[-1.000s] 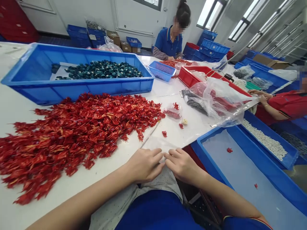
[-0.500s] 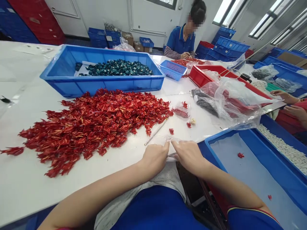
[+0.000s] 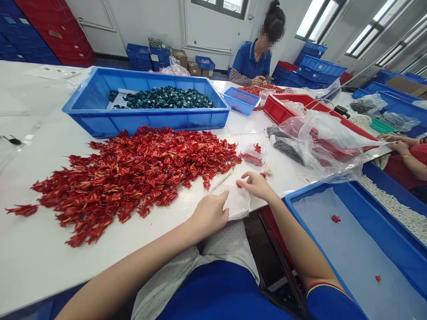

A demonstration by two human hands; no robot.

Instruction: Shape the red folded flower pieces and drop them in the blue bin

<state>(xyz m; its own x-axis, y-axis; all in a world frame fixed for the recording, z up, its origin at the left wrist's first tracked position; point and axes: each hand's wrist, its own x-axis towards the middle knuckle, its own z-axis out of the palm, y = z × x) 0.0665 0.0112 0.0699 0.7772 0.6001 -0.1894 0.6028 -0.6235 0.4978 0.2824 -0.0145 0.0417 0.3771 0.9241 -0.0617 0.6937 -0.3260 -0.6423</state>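
My right hand (image 3: 258, 186) reaches over the table edge, its curled fingertips on a small red petal-like piece (image 3: 239, 185). Beneath it lies a clear plastic bag (image 3: 237, 205), flat at the table's edge. My left hand (image 3: 211, 212) is at the bag's left side, index finger stretched out and thumb apart; its other fingers are partly hidden. Just beyond the bag is a thin white stick like a pen (image 3: 222, 178). A large heap of red petal-like pieces (image 3: 143, 173) spreads to the left.
Behind the heap stands a blue bin (image 3: 147, 119) of dark green pieces. A small bag of red pieces (image 3: 252, 156) and plastic bags (image 3: 327, 146) lie right. A lined blue tray (image 3: 320, 213) sits beside my right arm. A co-worker (image 3: 253, 60) sits across.
My hands, earlier together with thumbs on the bag, have parted. The right moved forward to the small red piece. The left stays near the bag, which now lies flatter and more visible.
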